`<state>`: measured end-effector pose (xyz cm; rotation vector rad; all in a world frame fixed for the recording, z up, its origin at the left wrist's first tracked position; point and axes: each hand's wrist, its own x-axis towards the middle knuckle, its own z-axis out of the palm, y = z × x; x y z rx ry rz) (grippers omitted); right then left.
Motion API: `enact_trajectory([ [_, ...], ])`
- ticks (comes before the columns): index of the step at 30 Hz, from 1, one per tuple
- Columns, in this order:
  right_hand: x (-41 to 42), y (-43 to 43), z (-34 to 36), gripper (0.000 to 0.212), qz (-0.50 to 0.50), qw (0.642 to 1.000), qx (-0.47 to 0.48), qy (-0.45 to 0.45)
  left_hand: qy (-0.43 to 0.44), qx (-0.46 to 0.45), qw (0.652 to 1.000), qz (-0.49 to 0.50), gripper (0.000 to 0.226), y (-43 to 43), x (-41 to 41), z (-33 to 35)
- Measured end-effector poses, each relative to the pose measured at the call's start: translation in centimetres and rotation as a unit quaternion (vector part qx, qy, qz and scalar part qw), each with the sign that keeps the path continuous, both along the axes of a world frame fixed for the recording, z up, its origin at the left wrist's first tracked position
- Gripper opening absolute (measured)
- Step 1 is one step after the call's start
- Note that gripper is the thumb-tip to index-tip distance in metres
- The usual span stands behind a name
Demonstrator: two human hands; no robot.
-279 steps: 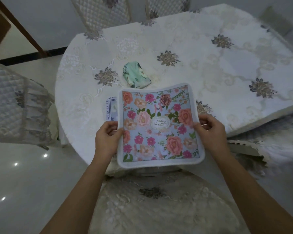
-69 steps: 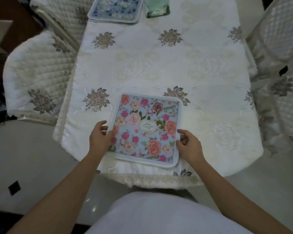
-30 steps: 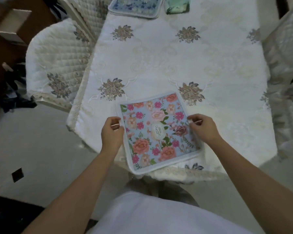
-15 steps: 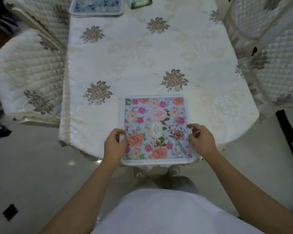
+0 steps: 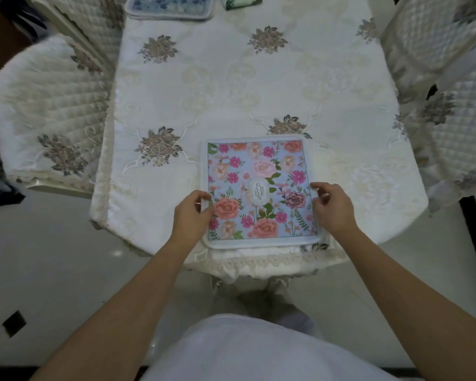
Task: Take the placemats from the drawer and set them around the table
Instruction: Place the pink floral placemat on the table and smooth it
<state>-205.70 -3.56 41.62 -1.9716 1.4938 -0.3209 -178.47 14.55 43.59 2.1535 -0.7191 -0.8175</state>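
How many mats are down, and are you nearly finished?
One blue placemat already lies at the far end. The left hand and right hand hold the flowery placemat flat at the near end. The long sides of the table, by the chairs, show no mats yet.

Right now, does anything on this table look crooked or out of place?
Nothing much. The placemat lies flat and square to the near edge of the table, the left hand and right hand pinching its sides. The only stray is a green item at the far end beside a blue mat, both cut off by the frame.
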Motion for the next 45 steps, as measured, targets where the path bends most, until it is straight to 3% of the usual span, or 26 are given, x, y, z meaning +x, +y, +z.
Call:
enact_trajectory([
  [9,-1.9,1.9,-0.8,0.034,0.002,1.0,-0.004,0.009,0.009,0.02,1.0,-0.015,0.025,2.0,-1.0,-1.3],
  [18,-1.5,1.9,-0.9,0.037,0.026,0.999,-0.023,0.02,-0.099,0.052,0.992,-0.065,0.038,1.3,-1.7,-1.5],
  [25,2.6,-0.7,-0.1,0.038,0.128,0.989,-0.079,0.008,-0.269,0.057,0.948,-0.162,0.035,-1.9,0.1,-2.4],
  [36,11.4,-3.8,-1.2,0.052,0.289,0.951,-0.086,0.071,-0.302,0.03,0.894,-0.331,0.058,-10.9,0.5,-3.1],
  [45,8.0,-4.7,-0.8,0.055,0.207,0.967,-0.083,0.121,-0.315,0.055,0.901,-0.293,0.055,-8.3,2.7,-3.4],
])
